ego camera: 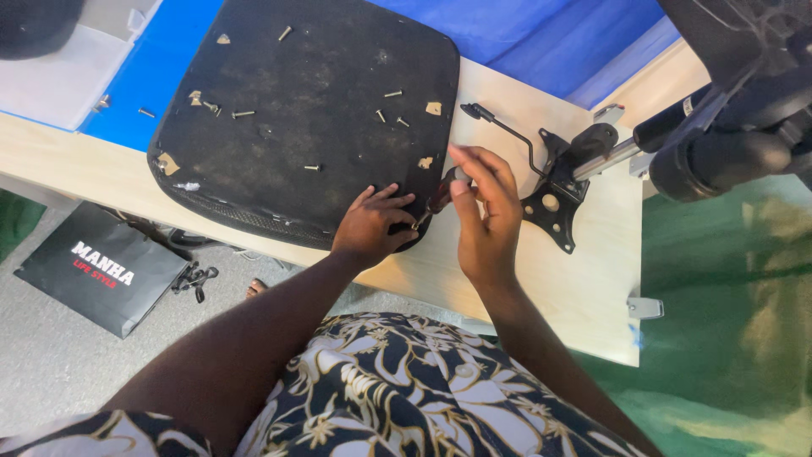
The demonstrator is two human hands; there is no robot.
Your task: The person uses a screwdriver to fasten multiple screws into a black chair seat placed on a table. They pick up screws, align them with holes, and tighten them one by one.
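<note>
A: Pressing our left hand (372,224) flat on the seat pad (304,118) at the table (584,288) edge, we judged it stiff, light

B: Our right hand (484,211) pinched the screwdriver (440,193) handle

— What is the tool (440,193) between the hands?
— Too hidden by fingers to tell.
— The black chair part (744,101) at right?
— Blurred, cut off by the edge.
</note>
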